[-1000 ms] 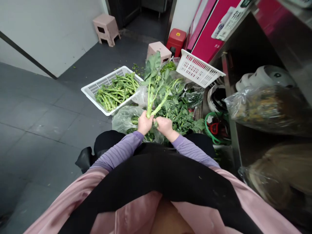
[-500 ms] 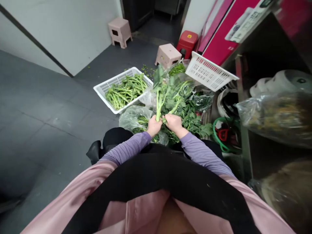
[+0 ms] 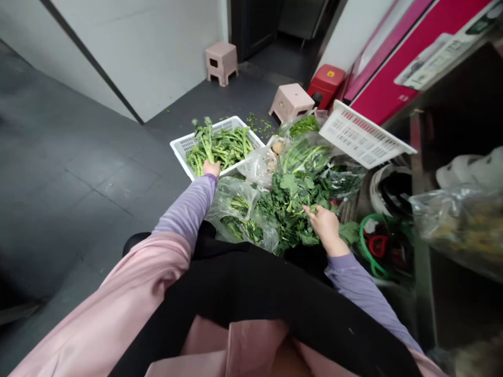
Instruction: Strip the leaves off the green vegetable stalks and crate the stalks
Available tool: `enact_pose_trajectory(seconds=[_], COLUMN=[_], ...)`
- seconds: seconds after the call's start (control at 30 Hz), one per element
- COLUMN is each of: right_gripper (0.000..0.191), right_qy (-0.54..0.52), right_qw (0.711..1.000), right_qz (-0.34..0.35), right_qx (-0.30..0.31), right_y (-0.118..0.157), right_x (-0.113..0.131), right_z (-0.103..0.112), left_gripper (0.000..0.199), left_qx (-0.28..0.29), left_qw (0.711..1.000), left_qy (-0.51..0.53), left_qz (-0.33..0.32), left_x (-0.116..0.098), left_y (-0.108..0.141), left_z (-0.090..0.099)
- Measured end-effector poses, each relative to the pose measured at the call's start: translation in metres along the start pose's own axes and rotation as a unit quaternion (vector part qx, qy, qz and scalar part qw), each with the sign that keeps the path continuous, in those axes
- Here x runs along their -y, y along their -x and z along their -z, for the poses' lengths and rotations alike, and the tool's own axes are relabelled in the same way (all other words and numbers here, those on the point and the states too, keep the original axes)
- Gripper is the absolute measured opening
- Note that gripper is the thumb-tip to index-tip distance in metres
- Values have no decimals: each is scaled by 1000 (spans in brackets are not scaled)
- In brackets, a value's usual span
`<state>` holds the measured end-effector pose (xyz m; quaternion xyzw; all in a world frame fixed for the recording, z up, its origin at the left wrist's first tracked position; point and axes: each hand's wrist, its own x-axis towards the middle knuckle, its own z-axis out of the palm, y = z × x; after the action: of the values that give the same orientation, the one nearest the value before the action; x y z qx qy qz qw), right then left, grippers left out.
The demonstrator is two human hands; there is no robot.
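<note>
Seen on my feed from afar, one bright pink panel (image 3: pixel 408 47) rises beyond and to the right of the white floor basket (image 3: pixel 181 147), whose green stalks (image 3: pixel 233 149) lie too tangled for me to count. One heap of dark leafy greens (image 3: pixel 283 228) spreads to that basket's near right; a second white basket (image 3: pixel 359 137), tilted, sits farther right. I count three stools behind the floor basket: two pale pink stools (image 3: pixel 222 63), plus one red stool (image 3: pixel 326 84) just beside the right-hand pink one. At least three clear plastic bags (image 3: pixel 257 162) crowd the basket's near and right sides, and one green-rimmed basket (image 3: pixel 363 246) stands well to its right. Of two bare hands, the left hand (image 3: pixel 212 167) is at the floor basket's near rim, fingers closed around one leafy stalk (image 3: pixel 207 144), its top above the pile. The right hand (image 3: pixel 325 222) is well apart, over the heap, thumb and forefinger nearly together; whether they pinch a leaf I cannot tell. Smallest, uncounted green scraps (image 3: pixel 259 124) dot the floor just behind the basket.
</note>
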<state>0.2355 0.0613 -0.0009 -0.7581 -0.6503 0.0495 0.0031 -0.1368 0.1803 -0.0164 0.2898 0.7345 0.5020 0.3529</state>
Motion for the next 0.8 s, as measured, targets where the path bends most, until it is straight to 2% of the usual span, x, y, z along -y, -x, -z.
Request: enact_pose_trajectory(seconds=[0.1, 0.2, 0.27, 0.37, 0.43, 0.53, 0.6, 0.67, 0.73, 0.8], right_gripper=[43, 35, 36, 32, 28, 13, 11, 16, 29, 41], right_qy=[-72, -186, -220, -182, -153, -169, -196, -218, -228, -208], right_qw=[996, 980, 970, 957, 936, 893, 860, 834, 828, 852], right_qz=[-38, -60, -92, -203, -299, -413, -468, -501, -502, -472], right_qx=[-27, -39, -54, -101, -103, -61, -55, -77, -98, -84], right_y=[10, 20, 29, 56, 84, 135, 167, 188, 194, 183], right_x=[-19, -49, -77, -130, -164, -200, -211, -215, -216, -209], right_z=[10, 22, 28, 23, 8, -26, -47, -61, -63, -52], left_gripper=[16, 24, 28, 33, 34, 35, 36, 37, 39, 38], left_qx=[120, 241, 315, 404, 447, 471, 468, 461, 452, 438], left_qw=[991, 968, 946, 907, 886, 875, 878, 885, 891, 899], left_qy=[4, 11, 43, 56, 44, 30, 32, 37, 31, 13], left_qz=[64, 65, 69, 103, 116, 112, 92, 58, 20, -15], left_x=[7, 17, 24, 32, 34, 34, 34, 35, 38, 41], left_y=[37, 97, 139, 189, 210, 225, 231, 237, 240, 241], left_z=[-21, -42, -49, -49, -47, -46, -45, -42, -38, -35])
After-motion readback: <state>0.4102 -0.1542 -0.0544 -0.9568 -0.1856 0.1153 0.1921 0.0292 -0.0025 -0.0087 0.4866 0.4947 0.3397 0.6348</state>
